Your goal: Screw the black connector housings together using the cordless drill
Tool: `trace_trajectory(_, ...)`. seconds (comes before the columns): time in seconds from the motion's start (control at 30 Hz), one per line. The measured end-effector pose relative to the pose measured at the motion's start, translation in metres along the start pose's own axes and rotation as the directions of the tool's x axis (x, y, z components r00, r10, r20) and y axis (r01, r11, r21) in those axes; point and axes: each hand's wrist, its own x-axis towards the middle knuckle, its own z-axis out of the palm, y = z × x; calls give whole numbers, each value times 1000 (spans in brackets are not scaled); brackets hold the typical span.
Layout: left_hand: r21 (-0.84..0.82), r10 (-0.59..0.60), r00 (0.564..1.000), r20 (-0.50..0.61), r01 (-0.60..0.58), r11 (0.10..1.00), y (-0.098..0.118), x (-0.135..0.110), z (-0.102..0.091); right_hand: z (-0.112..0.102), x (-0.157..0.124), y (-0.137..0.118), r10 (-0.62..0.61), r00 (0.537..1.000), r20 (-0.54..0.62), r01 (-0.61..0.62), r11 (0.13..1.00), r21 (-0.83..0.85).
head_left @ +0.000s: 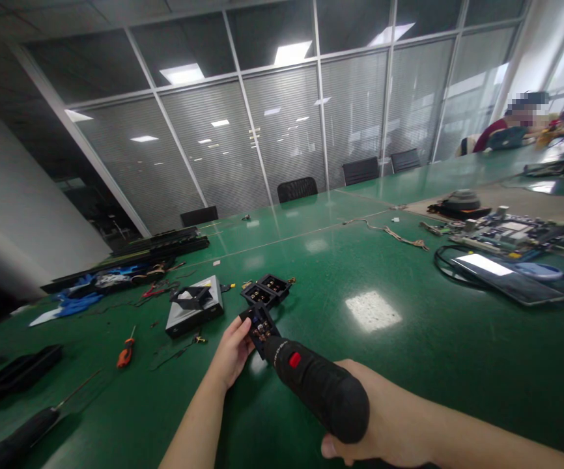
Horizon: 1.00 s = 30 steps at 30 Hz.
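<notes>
My left hand (233, 355) is closed on the edge of a square black wall socket part (258, 324) with small brass-coloured contacts inside. A black cordless electric screwdriver (314, 381) with a red button is gripped in my right hand (382, 400). Its front end reaches the socket part, but the tip is hidden from view. Just behind, two similar black square parts (266, 291) lie side by side on the table. To the left of my left hand sits a silver-and-black disc drive (198, 311) with a black bracket on top.
On the green table (311, 339), an orange-handled screwdriver (126, 352) and a long-shaft black screwdriver (23, 430) lie at left, beyond them blue gloves (74, 296). At right are a phone (507, 277), a circuit board (511, 231) and a cord (399, 236). Far right, a person sits.
</notes>
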Motion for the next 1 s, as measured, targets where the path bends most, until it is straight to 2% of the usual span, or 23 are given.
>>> trace_trajectory(0.4, 2, 6, 1000, 16, -6, 1000, 1, -2, 2, 2, -1, -3, -72, 997, -9, 72, 997, -36)
trace_trajectory(0.73, 3, 14, 1000, -5, -14, 1000, 1, -2, 2, 2, 1, -2, -19, 1000, 3, 18, 1000, 22)
trace_trajectory(1.0, 6, 13, 1000, -9, -13, 1000, 0, -1, 1, 2, 0, -6, -26, 1000, -11, 25, 999, -44)
